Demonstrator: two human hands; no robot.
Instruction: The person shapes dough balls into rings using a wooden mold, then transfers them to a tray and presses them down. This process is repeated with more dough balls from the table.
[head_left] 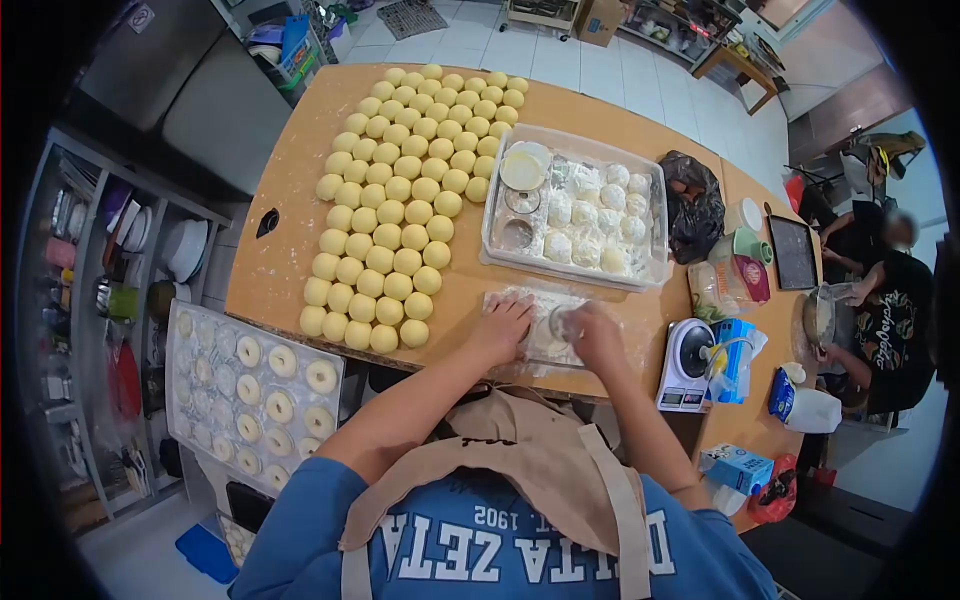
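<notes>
A thin floured board [570, 366] lies at the table's front edge before me. My left hand [507, 325] rests palm-down over its left end, fingers stretched out. Over the right part, my right hand [597, 338] has its fingers curled round a round, greyish ring cutter [562, 322], smeared by motion. A pale, floury round of dough [545, 325] lies between the hands, partly hidden. Just beyond is a white plastic tray [575, 273] of flour with several flour-coated dough balls [612, 195], a bowl [523, 168] and round metal cutters [518, 235].
Rows of yellow dough balls [397, 188] cover the table's left side. Ring-shaped dough pieces [279, 405] lie on a lower tray at left. To the right stand a kitchen scale [688, 365], a black plastic bag [694, 205] and containers. Another person [880, 320] works beside a bowl.
</notes>
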